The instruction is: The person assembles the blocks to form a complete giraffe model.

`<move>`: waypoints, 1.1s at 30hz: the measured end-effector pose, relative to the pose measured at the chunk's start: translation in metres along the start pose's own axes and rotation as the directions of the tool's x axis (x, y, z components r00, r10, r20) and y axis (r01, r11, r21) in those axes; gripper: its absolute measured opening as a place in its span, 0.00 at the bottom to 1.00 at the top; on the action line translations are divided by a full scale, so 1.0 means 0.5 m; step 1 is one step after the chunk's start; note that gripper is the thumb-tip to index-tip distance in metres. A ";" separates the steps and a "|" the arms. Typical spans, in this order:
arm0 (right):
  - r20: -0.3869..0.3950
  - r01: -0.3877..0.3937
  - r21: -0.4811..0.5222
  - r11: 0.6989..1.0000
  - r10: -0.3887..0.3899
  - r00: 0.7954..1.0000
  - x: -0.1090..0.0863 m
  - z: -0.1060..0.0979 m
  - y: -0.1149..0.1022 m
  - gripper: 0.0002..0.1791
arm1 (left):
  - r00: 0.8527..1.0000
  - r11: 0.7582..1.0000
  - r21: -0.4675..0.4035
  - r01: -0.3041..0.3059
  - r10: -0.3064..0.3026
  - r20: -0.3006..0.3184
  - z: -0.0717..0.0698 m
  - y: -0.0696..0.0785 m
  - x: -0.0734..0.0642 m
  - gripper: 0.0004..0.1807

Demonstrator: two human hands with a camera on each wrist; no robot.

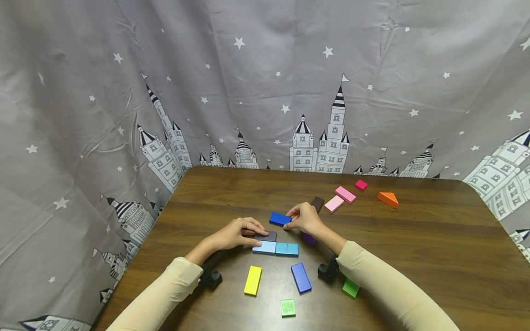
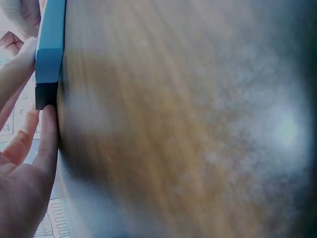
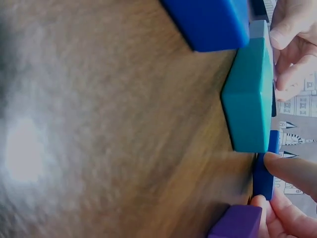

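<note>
My right hand (image 1: 305, 219) pinches one end of a royal blue block (image 1: 279, 219) between thumb and fingers. In the right wrist view the thumb lies on that blue block (image 3: 263, 176), beside a purple block (image 3: 237, 222). My left hand (image 1: 237, 233) rests on two blocks lying side by side, its thumb at a light blue block (image 1: 265, 248) and a fingertip at a dark brown block (image 1: 271, 236). A teal-blue block (image 1: 287, 249) meets the light blue one end to end. In the left wrist view a finger touches the dark block's end (image 2: 46, 95).
Nearer lie a yellow block (image 1: 253, 280), a periwinkle block (image 1: 301, 277), a light green square (image 1: 288, 308) and a green block (image 1: 350, 288). Farther right are a brown block (image 1: 317, 204), two pink blocks (image 1: 345, 194), a red square (image 1: 361, 185) and an orange triangle (image 1: 388, 199). A curtain hangs behind.
</note>
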State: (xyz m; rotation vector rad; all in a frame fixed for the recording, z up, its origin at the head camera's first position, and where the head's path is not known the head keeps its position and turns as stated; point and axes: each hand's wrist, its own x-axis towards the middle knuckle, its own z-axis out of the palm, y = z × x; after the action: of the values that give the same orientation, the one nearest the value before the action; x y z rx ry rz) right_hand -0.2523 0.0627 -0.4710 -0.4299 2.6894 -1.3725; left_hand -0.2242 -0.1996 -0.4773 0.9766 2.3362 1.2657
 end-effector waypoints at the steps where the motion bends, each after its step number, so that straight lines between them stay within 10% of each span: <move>1: 0.008 0.011 -0.005 1.000 -0.011 1.000 0.000 -0.002 -0.001 0.14 | 1.000 1.000 0.000 0.000 0.000 0.001 0.000 0.001 0.000 0.16; 33: 0.191 0.089 0.088 0.992 -0.104 0.976 -0.058 -0.067 0.026 0.15 | 1.000 1.000 0.012 -0.002 0.002 -0.005 0.000 0.008 -0.003 0.16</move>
State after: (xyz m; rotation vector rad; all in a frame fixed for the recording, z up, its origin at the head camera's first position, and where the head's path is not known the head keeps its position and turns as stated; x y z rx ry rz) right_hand -0.2341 0.1044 -0.4628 -0.6591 2.4774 -1.3760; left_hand -0.2217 -0.1991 -0.4739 0.9808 2.3495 1.2582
